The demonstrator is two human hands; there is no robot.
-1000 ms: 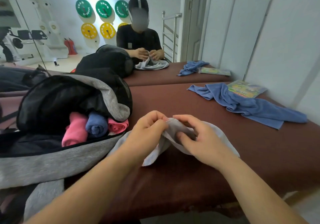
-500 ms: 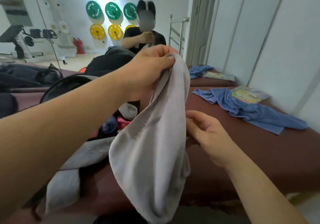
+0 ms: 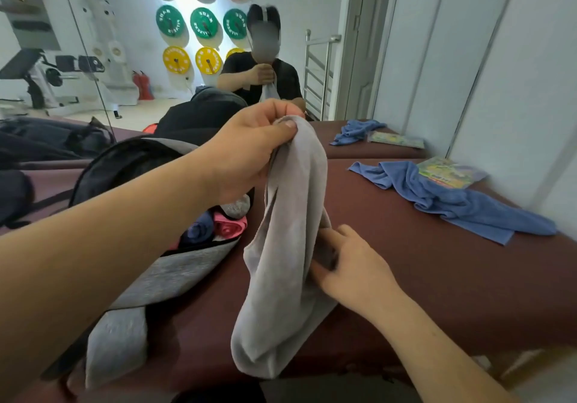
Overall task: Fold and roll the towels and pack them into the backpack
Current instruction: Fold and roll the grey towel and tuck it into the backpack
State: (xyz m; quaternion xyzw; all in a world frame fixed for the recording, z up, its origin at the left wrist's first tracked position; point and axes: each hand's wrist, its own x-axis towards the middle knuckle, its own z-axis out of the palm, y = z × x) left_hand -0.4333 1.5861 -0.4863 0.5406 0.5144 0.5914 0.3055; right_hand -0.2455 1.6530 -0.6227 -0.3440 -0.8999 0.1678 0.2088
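Note:
My left hand [image 3: 249, 150] is raised and pinches the top edge of a grey towel [image 3: 281, 262], which hangs down in front of the table's near edge. Lower down, my right hand [image 3: 349, 265] touches the towel's right side, fingers tucked into its folds. The black and grey backpack [image 3: 175, 274] lies open on the left, partly hidden by my left forearm. Rolled towels sit inside it, a dark blue roll [image 3: 199, 231], a pink roll [image 3: 231, 226] and a grey roll [image 3: 239, 207]. A loose blue towel [image 3: 462, 203] lies spread at the right.
The dark red padded table [image 3: 406, 271] fills the middle. A colourful booklet [image 3: 449, 171] lies by the right wall beyond the blue towel. A wall mirror behind the table reflects a person, the bag and gym gear.
A second ago both hands bunched the grey towel low on the table. My left hand lifted it by one edge; since half a second ago my right hand has closed in on its lower side.

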